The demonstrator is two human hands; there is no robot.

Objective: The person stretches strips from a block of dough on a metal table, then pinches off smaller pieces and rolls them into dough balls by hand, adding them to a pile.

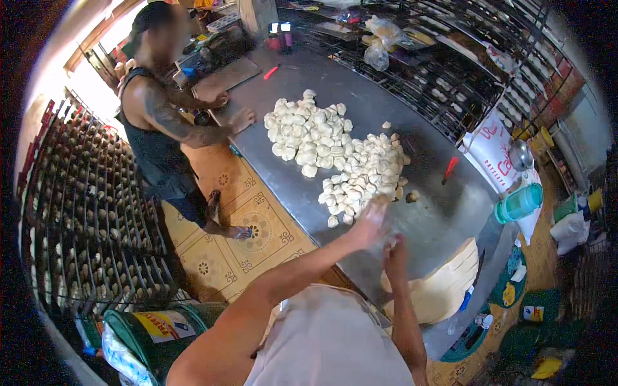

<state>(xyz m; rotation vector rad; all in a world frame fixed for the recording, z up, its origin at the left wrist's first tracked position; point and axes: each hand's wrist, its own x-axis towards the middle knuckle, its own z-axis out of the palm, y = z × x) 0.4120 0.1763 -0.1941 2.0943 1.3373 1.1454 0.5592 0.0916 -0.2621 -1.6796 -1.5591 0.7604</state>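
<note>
At the far left, one dark metal rack [96, 212] carries many rows of small, pale, round pieces, too many to count. Below it, a green drum with a yellow label [148, 331] stands near the person's left arm. One co-worker in a dark sleeveless top [158, 128] stands beside the grey metal table [296, 186], both hands at its edge.

Two red-handled tools lie on the table: one near its far end [271, 73], the other toward the right side [450, 170]. Between them spreads one heap of pale, rounded dough pieces [335, 151], dozens, overlapping too much for an exact count.

The left hand [375, 224] is at the heap's near edge; it is blurred, so whether its fingers grasp a piece cannot be told. Just right of it, the right hand [394, 252] has bent fingers, but blur hides whether they hold anything. Beside the right forearm lies one flat, cream-coloured dough sheet [444, 286] with several cuts, and one blue-handled tool [467, 298] at its right edge.

Farther right are one translucent teal container [520, 202], one white sack with red lettering [490, 151] and one round metal bowl [520, 155].
</note>
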